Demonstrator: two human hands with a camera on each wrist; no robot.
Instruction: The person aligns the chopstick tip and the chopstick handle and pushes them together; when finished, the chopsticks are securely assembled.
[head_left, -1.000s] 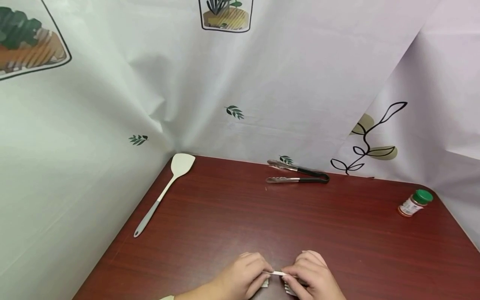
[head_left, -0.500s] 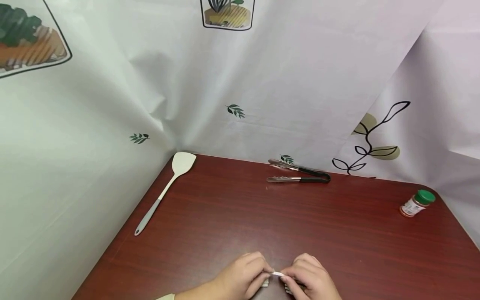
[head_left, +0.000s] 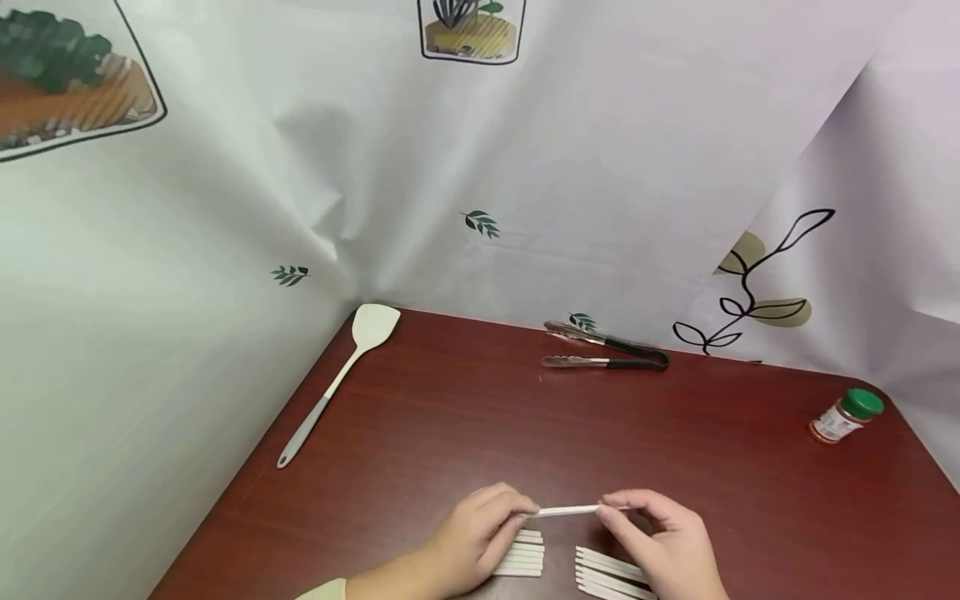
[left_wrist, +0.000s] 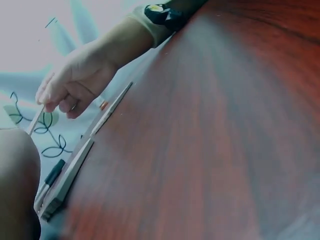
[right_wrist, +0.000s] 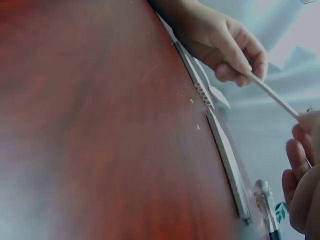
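Note:
A thin white stick (head_left: 567, 511) spans the gap between both hands, lifted off the table. My left hand (head_left: 480, 537) pinches one end between thumb and fingers; my right hand (head_left: 663, 537) pinches the other. The right wrist view shows the left hand (right_wrist: 220, 45) with its fingertips on the stick (right_wrist: 274, 95). Beneath the hands lie two groups of similar white sticks, a left row (head_left: 525, 560) partly covered by the left hand and a right row (head_left: 609, 573) partly covered by the right.
A white spatula (head_left: 375, 327) with a grey handle lies at the table's left edge. Metal tongs (head_left: 637, 363) with black handles rest at the back. A green-capped jar (head_left: 836, 423) stands far right. Small white crumbs (right_wrist: 198, 127) dot the table.
Both hands have risen and spread apart, the right one moving rightward, so more of the stick shows between them. Both rows of sticks below have come into fuller view.

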